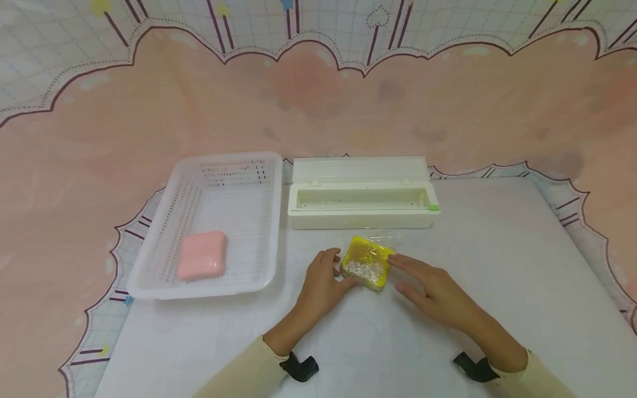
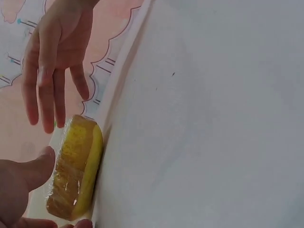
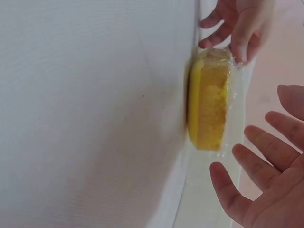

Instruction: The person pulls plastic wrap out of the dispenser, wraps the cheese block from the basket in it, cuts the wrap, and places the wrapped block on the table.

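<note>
Toward the far edge of the flat white table [image 1: 497, 249], my left hand [image 1: 320, 281] and right hand [image 1: 443, 293] are wide beside the yellow, squarish block in clear plastic [image 1: 366, 261], which I guess is light, slippery and best held by its 2 sides.

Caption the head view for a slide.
Left hand and right hand flank a film-wrapped yellow block near an open white box.
</note>
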The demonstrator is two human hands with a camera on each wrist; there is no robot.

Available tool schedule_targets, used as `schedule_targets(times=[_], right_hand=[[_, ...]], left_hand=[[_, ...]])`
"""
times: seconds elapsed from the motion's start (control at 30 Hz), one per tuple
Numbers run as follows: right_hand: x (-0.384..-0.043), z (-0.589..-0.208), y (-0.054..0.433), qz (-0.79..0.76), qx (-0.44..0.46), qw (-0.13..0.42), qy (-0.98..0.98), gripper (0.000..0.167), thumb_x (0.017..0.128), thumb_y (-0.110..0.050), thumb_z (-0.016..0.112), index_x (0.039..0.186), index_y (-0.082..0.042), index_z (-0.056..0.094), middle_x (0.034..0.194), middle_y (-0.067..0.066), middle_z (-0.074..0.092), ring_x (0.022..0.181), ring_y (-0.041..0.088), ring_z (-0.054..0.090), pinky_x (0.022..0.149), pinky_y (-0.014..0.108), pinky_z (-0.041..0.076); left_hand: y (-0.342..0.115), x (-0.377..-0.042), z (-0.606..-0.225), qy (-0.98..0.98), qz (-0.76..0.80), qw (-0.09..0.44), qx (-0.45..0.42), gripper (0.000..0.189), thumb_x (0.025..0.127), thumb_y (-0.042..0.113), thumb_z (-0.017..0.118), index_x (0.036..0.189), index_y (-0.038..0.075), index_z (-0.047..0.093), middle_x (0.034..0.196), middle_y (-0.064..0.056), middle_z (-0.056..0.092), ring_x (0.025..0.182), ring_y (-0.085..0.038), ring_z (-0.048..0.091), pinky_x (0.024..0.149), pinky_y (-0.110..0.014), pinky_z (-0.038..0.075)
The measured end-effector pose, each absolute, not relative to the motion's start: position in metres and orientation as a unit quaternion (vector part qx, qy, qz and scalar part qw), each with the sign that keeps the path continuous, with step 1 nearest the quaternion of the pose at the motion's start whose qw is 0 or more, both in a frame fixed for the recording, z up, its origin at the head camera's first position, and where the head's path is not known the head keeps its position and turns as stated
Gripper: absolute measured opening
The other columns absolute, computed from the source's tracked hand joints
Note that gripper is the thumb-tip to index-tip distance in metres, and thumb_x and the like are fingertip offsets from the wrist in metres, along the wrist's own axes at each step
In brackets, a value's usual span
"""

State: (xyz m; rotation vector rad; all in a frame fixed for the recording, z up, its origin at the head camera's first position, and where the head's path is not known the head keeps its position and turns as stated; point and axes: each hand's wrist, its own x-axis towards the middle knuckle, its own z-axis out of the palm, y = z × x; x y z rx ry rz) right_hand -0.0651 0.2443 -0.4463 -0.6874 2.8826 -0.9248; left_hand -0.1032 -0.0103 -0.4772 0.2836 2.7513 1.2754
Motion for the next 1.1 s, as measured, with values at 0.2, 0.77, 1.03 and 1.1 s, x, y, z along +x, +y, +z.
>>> schedule_targets(times=[0.2, 0.77, 1.03, 1.1], right_hand=[[-0.064, -0.449, 0.245, -0.306, -0.216, 0.025, 0.927, 0.048, 0.101, -0.025, 0.065, 0.147, -0.015, 0.054, 0.151, 0.008, 0.055, 0.138, 0.033, 0.054, 0.106, 0.053, 0.048], [-0.06, -0.45, 0.248, -0.316, -0.223, 0.012, 0.922, 0.047, 0.098, -0.019, 0.069, 0.144, -0.015, 0.057, 0.147, 0.003, 0.06, 0.135, 0.029, 0.058, 0.103, 0.051, 0.051], [-0.059, -0.449, 0.246, -0.321, -0.22, 0.016, 0.921, 0.047, 0.099, -0.021, 0.068, 0.144, -0.014, 0.057, 0.146, 0.004, 0.061, 0.134, 0.029, 0.058, 0.103, 0.051, 0.051], [-0.059, -0.449, 0.246, -0.321, -0.218, 0.018, 0.921, 0.047, 0.099, -0.02, 0.068, 0.144, -0.015, 0.057, 0.146, 0.004, 0.06, 0.134, 0.03, 0.058, 0.103, 0.052, 0.051]], left_hand=[[-0.013, -0.117, -0.481, 0.893, 0.434, 0.069, 0.095, 0.053, 0.083, 0.039, 0.085, 0.119, 0.004, 0.066, 0.1, -0.006, 0.065, 0.078, -0.012, 0.056, 0.066, -0.023, 0.048], [-0.001, -0.106, -0.474, 0.884, 0.452, 0.1, 0.064, 0.056, 0.094, 0.046, 0.072, 0.118, -0.001, 0.052, 0.096, -0.009, 0.058, 0.08, -0.018, 0.053, 0.064, -0.029, 0.046], [-0.003, -0.118, -0.476, 0.902, 0.413, 0.07, 0.107, 0.052, 0.095, 0.027, 0.071, 0.132, -0.006, 0.055, 0.099, -0.011, 0.059, 0.076, -0.014, 0.053, 0.064, -0.026, 0.046], [-0.006, -0.122, -0.477, 0.905, 0.404, 0.064, 0.117, 0.051, 0.096, 0.025, 0.069, 0.135, -0.004, 0.057, 0.098, -0.011, 0.06, 0.075, -0.013, 0.053, 0.065, -0.027, 0.045]])
